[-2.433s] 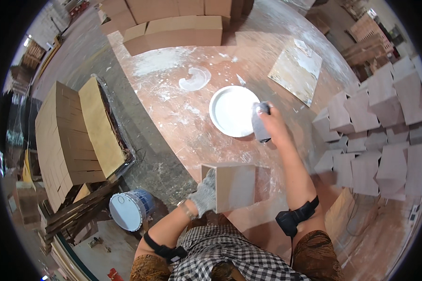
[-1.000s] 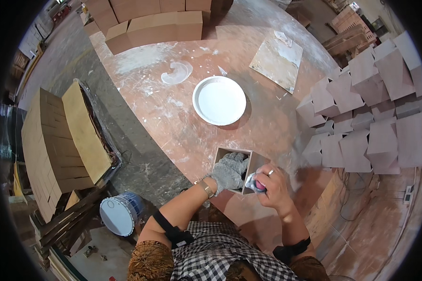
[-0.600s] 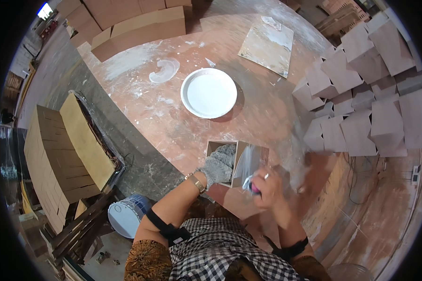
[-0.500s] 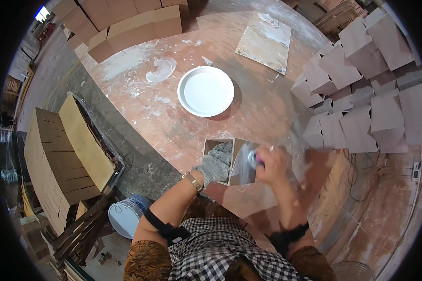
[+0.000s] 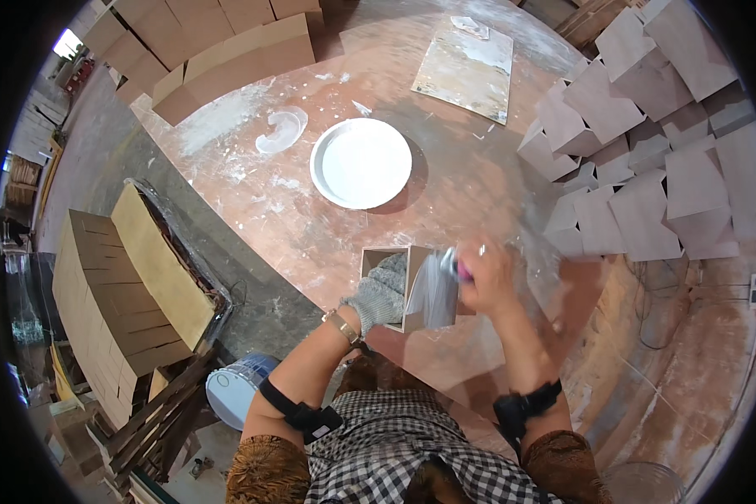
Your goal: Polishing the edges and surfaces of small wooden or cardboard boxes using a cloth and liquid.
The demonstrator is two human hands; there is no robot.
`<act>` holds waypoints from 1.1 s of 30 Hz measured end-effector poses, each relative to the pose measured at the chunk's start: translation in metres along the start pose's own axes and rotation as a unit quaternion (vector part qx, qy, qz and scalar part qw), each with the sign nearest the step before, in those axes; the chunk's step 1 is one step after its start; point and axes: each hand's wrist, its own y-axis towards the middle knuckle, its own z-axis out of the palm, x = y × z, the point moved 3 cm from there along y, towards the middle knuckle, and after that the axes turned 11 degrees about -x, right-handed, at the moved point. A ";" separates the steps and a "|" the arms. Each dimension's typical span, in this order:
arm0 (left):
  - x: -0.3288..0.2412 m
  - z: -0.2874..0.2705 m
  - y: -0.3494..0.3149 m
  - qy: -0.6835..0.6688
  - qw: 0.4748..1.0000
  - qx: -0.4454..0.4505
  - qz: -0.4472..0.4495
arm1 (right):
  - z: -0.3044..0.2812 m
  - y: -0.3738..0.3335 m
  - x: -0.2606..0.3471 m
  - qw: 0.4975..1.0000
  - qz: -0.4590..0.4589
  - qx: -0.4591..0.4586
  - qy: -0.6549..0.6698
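Note:
My left hand (image 5: 380,296), in a grey knitted glove, reaches inside a small open wooden box (image 5: 410,290). Its fingers are hidden within the box. My bare right hand (image 5: 485,277) is closed round the pink-purple handle of a wide putty knife (image 5: 433,290). The blade, smeared by motion, lies at the box's right side. Beyond the box stands a round white pan (image 5: 361,164) with white material in it.
Boxes (image 5: 638,185) are stacked at the right, and more brown ones (image 5: 235,63) line the far left. A stained board (image 5: 466,71) and a white smear (image 5: 283,130) lie on the table (image 5: 252,197). A bucket (image 5: 231,391) stands at lower left.
My right hand has moved slightly up with the putty knife, whose blade now shows wider against the box. My left hand stays in the box. The whole view has shifted a little.

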 end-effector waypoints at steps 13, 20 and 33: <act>0.013 0.004 -0.007 0.017 0.995 -0.091 0.047 | 0.001 0.009 0.052 0.997 -0.063 -0.028 0.038; 0.004 -0.001 0.001 -0.075 0.996 0.044 -0.032 | 0.015 0.037 0.045 1.000 0.002 -0.012 0.014; 0.039 0.023 -0.008 -0.308 0.947 -0.053 -0.078 | 0.024 0.051 0.048 0.998 -0.033 -0.028 0.040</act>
